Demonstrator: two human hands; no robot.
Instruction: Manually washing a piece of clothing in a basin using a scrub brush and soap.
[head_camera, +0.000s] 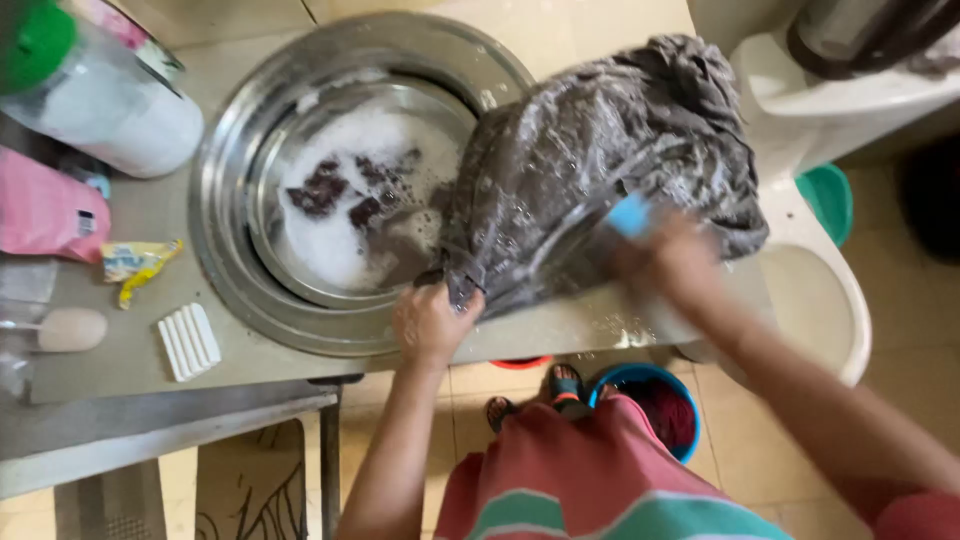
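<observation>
A wet, soapy grey garment (600, 160) lies spread over the right rim of a large steel basin (235, 270) and onto the counter. My left hand (432, 322) grips the garment's lower edge near the basin's front rim. My right hand (665, 262), blurred by motion, holds a light blue brush (630, 215) pressed on the cloth. The basin holds foamy water with dark cloth (340, 190) poking through the suds.
A clear tub with a green lid (90, 90) stands at the back left, with a pink pouch (45, 210), a yellow wrapper (135, 262) and a white ribbed soap dish (188, 342) nearby. A blue bucket (655, 400) sits on the tiled floor by my feet. A white fixture (830, 100) is on the right.
</observation>
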